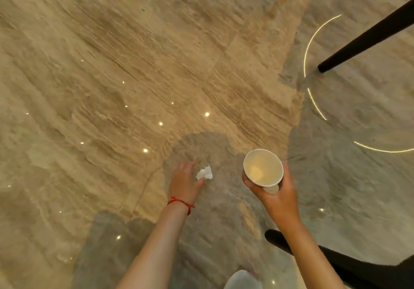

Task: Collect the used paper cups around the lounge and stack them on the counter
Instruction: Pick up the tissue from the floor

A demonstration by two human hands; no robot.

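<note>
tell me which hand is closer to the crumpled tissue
Left. The left hand touches the tissue at its fingers and seems to pinch it. The right hand is off to the tissue's right, holding a paper cup.

Glossy beige marble floor [112,64], ceiling-light reflections; black furniture legs [367,40] right.

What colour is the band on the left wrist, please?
Red: a thin red cord band tied round the left wrist, clearest in the head view.
</note>
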